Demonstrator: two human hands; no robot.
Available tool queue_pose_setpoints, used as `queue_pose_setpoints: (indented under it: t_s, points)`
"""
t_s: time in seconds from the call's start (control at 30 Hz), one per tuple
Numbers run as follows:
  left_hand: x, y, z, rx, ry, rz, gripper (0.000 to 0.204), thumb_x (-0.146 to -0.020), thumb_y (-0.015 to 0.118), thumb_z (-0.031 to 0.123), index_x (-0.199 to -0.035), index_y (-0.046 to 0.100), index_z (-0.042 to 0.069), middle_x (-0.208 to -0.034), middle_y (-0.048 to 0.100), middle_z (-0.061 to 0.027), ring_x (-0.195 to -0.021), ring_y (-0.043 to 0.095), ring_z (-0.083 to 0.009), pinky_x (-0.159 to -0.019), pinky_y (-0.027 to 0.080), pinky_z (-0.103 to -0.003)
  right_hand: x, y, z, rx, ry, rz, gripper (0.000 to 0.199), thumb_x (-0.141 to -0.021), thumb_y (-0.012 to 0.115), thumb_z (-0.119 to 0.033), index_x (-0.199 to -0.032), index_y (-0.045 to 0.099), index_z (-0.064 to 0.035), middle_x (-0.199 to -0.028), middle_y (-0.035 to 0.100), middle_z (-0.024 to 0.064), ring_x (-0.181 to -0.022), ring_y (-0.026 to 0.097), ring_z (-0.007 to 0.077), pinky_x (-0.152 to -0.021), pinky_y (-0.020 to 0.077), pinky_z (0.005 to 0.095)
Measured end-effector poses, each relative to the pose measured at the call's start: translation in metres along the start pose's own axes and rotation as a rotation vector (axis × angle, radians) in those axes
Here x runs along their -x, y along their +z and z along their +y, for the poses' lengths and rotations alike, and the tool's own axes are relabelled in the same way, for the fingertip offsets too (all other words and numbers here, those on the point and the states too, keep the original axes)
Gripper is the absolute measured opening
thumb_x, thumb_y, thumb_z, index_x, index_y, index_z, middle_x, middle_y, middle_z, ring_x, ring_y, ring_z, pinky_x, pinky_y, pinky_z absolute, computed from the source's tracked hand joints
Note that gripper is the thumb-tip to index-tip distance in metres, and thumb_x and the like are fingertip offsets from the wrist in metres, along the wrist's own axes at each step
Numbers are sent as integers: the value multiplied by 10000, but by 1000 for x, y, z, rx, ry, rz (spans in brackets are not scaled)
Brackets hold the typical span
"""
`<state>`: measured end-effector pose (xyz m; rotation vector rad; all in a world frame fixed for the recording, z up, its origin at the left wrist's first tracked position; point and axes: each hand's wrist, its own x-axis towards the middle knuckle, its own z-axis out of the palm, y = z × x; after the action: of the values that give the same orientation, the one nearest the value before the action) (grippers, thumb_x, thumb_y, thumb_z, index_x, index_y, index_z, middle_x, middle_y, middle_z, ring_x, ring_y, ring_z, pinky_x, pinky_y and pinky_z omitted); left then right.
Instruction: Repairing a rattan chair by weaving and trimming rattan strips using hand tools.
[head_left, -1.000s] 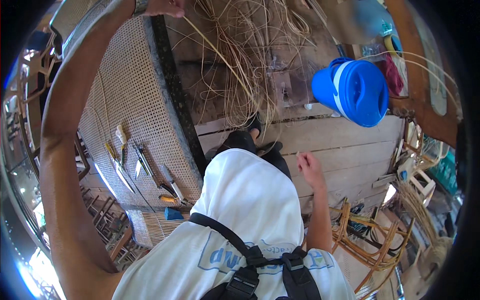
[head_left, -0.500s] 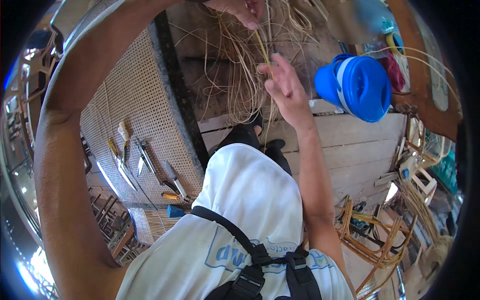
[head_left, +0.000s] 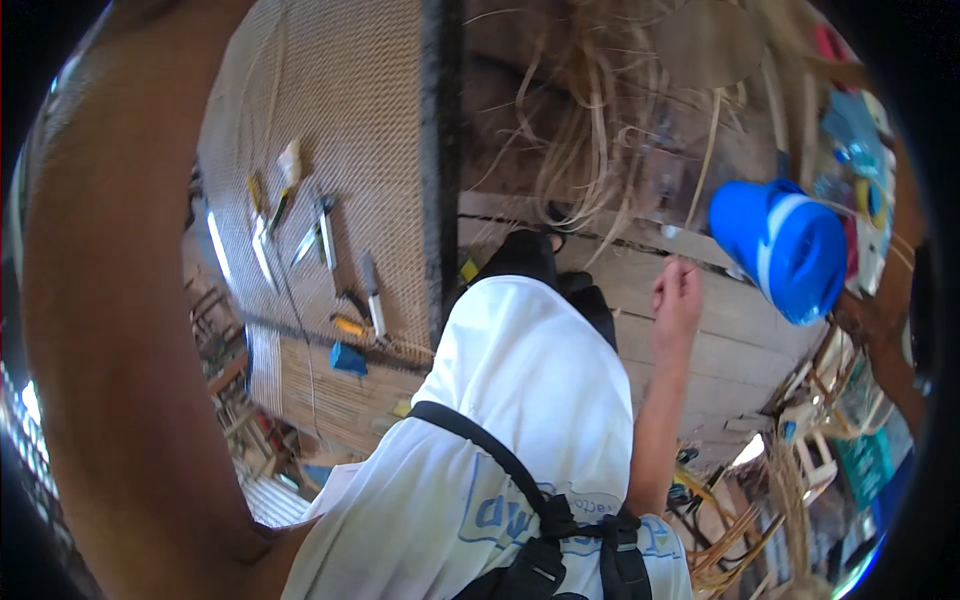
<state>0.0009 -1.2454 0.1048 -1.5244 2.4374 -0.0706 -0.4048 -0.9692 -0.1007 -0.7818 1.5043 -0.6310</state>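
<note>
My left forearm [head_left: 130, 300] rises along the left side, and its hand lies outside the picture. My right hand [head_left: 679, 285] hangs over the wooden floorboards, just left of a blue lidded bucket [head_left: 805, 255]. Its fingers are curled together; whether a strand is in them is too small to tell. A pale cane strand [head_left: 706, 160] runs down toward that hand. Farther off, a loose tangle of cane strands [head_left: 600, 120] spreads over the floor, blurred by motion.
On the left, a woven cane panel [head_left: 370, 120] with a dark edge carries several tools, among them a grey-bladed knife [head_left: 373, 295], a white-handled tool [head_left: 289, 165] and a blue block [head_left: 347, 358]. Cane chair frames [head_left: 730, 550] stand at lower right.
My left hand has left the view at the top. My right hand has come down and right, its spread fingers now curled. The view has swung, so panel and bucket appear farther right.
</note>
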Motion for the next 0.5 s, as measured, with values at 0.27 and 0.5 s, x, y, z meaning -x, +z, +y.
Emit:
queue_pose_setpoints:
  t_s: [0.27, 0.5]
  points:
    - [217, 108, 65, 446, -18, 516, 395, -899, 634, 373, -1162, 642, 78, -980, 700, -99, -840, 659, -257, -731, 513, -435, -127, 7, -40, -109, -45, -48, 156, -958, 614, -225, -1012, 593, -80, -709, 518, -23, -491, 372, 30, -412, 237, 193]
    - [549, 320, 159, 429, -1327, -282, 418, -874, 648, 203, -1272, 576, 101, -1153, 653, -181, -1046, 632, -342, -925, 491, -423, -110, -28, -6, -161, -20, -202, 133, -943, 631, -199, -1020, 600, -94, -734, 541, -18, -497, 412, 34, -410, 267, 186]
